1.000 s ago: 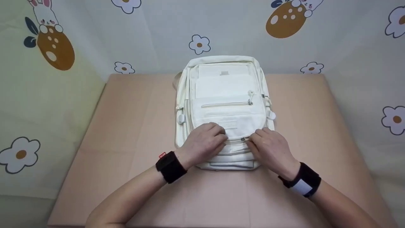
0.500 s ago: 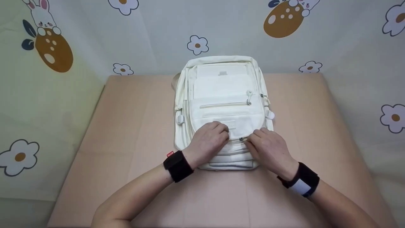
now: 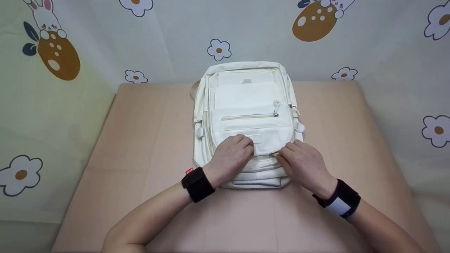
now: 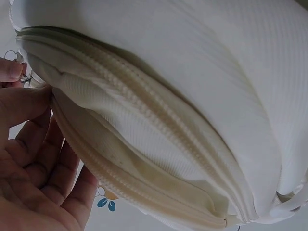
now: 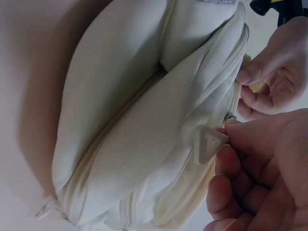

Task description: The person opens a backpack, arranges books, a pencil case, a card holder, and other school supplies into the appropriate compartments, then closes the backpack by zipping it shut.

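A cream backpack (image 3: 251, 95) lies on its back on the table, its front pockets facing up. My left hand (image 3: 232, 154) pinches the edge of the front pocket between thumb and fingers. In the left wrist view the pocket's zipper (image 4: 144, 106) is parted and the ribbed lining shows. My right hand (image 3: 302, 161) pinches the zipper pull by the metal slider (image 3: 271, 154), just right of the left hand. A white triangular tab (image 5: 208, 144) sticks out by the right fingertips. Part of the zipper lies hidden beneath my left hand.
The table has a pinkish-tan cover (image 3: 140, 140). A second zipper (image 3: 249, 116) crosses the upper front of the backpack, and buckles (image 3: 200, 133) sit at its sides. A patterned cloth (image 3: 175, 45) hangs behind and beside the table.
My left hand shifted slightly right along the pocket edge, then held still. Over the last half second my right hand has moved slightly right, the slider going with it.
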Available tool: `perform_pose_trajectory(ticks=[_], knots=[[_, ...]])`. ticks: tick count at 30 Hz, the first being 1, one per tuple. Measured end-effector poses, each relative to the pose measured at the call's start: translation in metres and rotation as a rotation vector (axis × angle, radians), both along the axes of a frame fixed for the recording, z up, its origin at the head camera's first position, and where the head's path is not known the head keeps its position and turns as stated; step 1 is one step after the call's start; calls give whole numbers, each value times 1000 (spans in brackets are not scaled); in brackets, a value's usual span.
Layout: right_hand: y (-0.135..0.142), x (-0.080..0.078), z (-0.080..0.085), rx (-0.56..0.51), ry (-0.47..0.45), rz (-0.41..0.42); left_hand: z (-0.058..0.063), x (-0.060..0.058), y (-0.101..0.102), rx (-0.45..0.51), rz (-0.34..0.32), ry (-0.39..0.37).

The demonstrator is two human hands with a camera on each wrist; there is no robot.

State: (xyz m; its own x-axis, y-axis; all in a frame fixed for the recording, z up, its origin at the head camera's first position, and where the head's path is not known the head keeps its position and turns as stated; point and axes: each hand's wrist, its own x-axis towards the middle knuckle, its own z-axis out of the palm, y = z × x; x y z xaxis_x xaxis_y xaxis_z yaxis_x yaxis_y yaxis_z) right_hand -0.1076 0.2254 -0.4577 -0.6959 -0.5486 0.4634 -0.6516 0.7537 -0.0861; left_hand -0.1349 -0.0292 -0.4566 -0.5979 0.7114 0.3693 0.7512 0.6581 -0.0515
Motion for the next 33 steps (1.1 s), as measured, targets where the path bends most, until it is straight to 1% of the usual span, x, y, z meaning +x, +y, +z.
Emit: perform_pose_trajectory(ticks=[6, 13, 16, 19, 22, 25, 29, 33], knots=[[20, -2, 3, -19, -15, -41, 1, 0, 0, -16, 9, -4], [39, -16, 1, -48, -20, -104, 3, 0, 1, -40, 13, -10], [41, -18, -1, -66, -20, -110, 5, 0, 3, -61, 16, 0], [42, -18, -1, -74, -21, -100, 11, 1, 7, -65, 21, 19], [43, -17, -1, -81, -11, -90, 19, 2, 16, -54, 18, 18], [44, -17, -1, -91, -3, -81, 26, 2, 31, -64, 6, 9], [42, -16, -2, -114, -8, -75, 30, 1, 54, -132, 15, 6], [39, -16, -4, -114, 3, -69, 29, 0, 71, -223, 50, -4]])
